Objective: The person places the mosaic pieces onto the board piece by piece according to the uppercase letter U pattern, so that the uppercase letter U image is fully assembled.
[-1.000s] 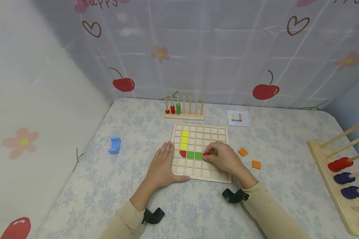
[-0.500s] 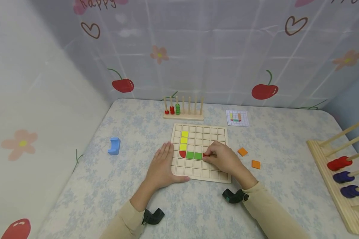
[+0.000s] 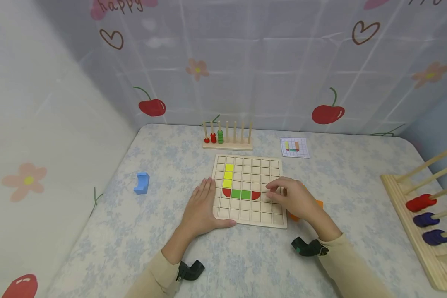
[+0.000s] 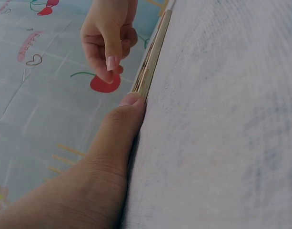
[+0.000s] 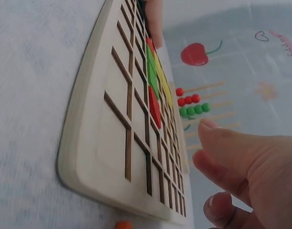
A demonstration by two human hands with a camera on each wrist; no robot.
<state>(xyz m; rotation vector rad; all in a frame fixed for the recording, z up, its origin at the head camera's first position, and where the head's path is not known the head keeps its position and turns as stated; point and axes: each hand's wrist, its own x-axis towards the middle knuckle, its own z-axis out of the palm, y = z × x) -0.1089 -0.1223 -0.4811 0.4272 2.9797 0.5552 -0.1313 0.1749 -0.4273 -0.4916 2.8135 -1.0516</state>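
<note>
A wooden grid board (image 3: 256,216) lies on the table in the head view. Three yellow square tiles (image 3: 228,175) form a column on it. Below them runs a row: a rounded red tile (image 3: 227,192), two green tiles (image 3: 241,194) and a second rounded red tile (image 3: 255,195). My left hand (image 3: 199,209) rests along the board's left edge with straight fingers, its thumb touching the front edge. Above the board's right side hovers my right hand (image 3: 292,198), fingers loosely bent and nothing between them. Orange tiles (image 3: 319,203) lie beside the board, partly hidden by that hand.
Behind the board stands a small peg rack (image 3: 228,145) with red and green beads. A printed pattern card (image 3: 295,147) lies at the back right. A larger bead rack (image 3: 409,231) is at the far right, a blue block (image 3: 142,183) at the left.
My right hand has let go of the second red tile, now seen in the grid beside the green ones, and moved right. An orange tile near the board's lower right has come into view.
</note>
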